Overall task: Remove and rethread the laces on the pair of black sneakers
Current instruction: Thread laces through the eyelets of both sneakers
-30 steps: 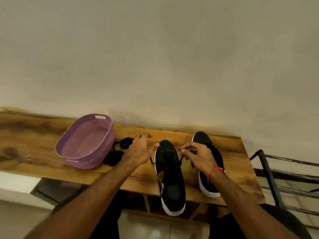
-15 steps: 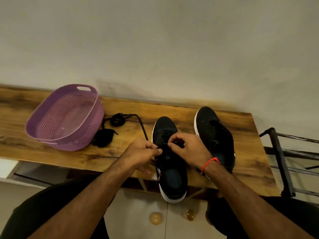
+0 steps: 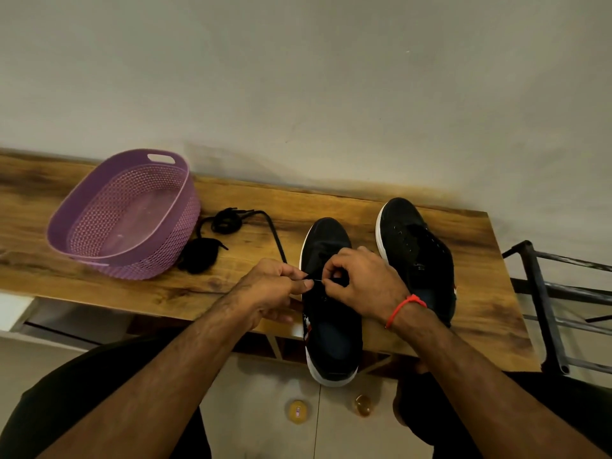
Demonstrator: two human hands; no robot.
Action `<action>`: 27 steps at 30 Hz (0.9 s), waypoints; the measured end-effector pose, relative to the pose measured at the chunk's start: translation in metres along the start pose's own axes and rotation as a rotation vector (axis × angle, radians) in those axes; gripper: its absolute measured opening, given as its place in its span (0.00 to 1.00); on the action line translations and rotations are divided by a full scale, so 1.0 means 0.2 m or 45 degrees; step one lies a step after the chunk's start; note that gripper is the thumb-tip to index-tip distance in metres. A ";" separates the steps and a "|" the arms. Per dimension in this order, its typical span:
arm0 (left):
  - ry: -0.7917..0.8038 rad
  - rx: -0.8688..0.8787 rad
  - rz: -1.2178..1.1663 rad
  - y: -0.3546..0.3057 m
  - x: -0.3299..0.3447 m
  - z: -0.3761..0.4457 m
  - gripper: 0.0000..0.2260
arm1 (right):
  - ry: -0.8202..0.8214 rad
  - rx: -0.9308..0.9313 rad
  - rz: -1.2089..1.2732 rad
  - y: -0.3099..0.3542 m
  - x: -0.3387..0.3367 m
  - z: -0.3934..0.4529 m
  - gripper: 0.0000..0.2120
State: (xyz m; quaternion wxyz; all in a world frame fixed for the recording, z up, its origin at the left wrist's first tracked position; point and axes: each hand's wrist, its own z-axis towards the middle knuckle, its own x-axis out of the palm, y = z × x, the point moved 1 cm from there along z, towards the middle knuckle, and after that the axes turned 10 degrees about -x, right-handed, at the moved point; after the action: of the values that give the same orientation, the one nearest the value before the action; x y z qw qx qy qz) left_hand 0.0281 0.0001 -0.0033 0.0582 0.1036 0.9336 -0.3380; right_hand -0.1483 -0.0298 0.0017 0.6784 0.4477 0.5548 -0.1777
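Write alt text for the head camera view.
Both hands, left hand and right hand, pinch a black lace over the nearer sneaker on a wooden table. A second sneaker sits alongside; a purple basket stands left.

On the table [image 3: 496,276], two sneakers [image 3: 334,326] are set side by side, a basket [image 3: 126,217] left, loose laces [image 3: 212,240] between
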 end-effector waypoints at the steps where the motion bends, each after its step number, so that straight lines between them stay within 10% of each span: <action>1: 0.001 0.001 0.004 0.00 0.00 0.00 0.08 | 0.011 -0.006 -0.014 0.00 0.00 0.00 0.06; 21: -0.102 0.111 0.179 -0.02 -0.04 -0.02 0.04 | 0.127 0.007 0.016 -0.02 -0.03 -0.01 0.07; 27: -0.079 0.240 -1.181 -0.13 -0.30 0.01 0.14 | 0.141 0.018 0.169 -0.08 -0.10 -0.01 0.05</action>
State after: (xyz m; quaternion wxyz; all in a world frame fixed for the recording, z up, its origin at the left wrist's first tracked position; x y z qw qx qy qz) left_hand 0.0796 -0.0301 0.0219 -0.0807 -0.3296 0.8444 -0.4145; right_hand -0.1678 -0.0411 0.0135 0.6539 0.4972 0.5593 -0.1112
